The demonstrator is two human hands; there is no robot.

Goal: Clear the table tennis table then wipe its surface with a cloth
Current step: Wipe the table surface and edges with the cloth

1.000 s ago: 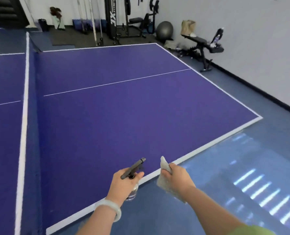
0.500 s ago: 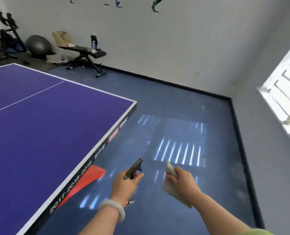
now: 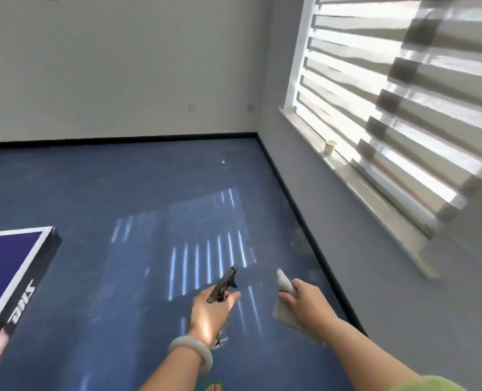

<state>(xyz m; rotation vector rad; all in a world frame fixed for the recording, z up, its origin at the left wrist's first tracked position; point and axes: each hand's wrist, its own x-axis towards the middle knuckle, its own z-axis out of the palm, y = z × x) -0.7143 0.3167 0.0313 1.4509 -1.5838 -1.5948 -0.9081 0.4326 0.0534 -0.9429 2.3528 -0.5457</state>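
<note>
Only a corner of the purple table tennis table (image 3: 0, 258) shows, at the left edge of the head view. My left hand (image 3: 210, 311) grips a spray bottle (image 3: 223, 283) by its neck; the dark trigger head points up and forward, and the clear body hangs below the hand. To its right my right hand (image 3: 307, 304) holds a pale cloth (image 3: 285, 282), one end sticking up above the fingers and the rest hanging under the palm. Both hands are over the blue floor, well away from the table.
A window with striped blinds (image 3: 403, 108) fills the right wall, and a small cup (image 3: 330, 146) stands on its sill. A white ball (image 3: 223, 162) lies on the blue floor (image 3: 149, 193) near the far wall. Sunlight stripes fall on the floor ahead.
The view has swung right, away from the table toward the window wall. The table has slid out to the left edge. Both hands keep their holds on the bottle and cloth.
</note>
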